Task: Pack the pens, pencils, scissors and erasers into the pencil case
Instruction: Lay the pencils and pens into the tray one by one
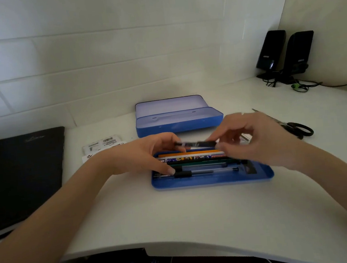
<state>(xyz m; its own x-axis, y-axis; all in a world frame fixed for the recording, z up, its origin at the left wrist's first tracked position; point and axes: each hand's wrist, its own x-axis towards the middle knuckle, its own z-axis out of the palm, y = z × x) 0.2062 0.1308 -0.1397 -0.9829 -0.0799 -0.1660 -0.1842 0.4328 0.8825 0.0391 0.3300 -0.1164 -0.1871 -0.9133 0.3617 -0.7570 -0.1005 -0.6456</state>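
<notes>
A blue tray (pixel 212 180) of the pencil case lies in front of me with several pens and pencils (pixel 193 158) side by side in it. Both hands hold a black pen (pixel 196 144) level just above the tray's far side. My left hand (pixel 149 154) pinches its left end, thumb down by the front pens. My right hand (pixel 253 139) pinches its right end. The open blue pencil case (pixel 180 126) stands behind the tray, lid up. Black-handled scissors (pixel 294 128) lie on the desk to the right of my right hand.
A dark folder (pixel 23 176) covers the left of the white desk. White packets with barcodes (pixel 102 146) lie behind my left wrist. Two black speakers (pixel 285 52) with cables stand at the back right corner. The desk's front edge curves near me.
</notes>
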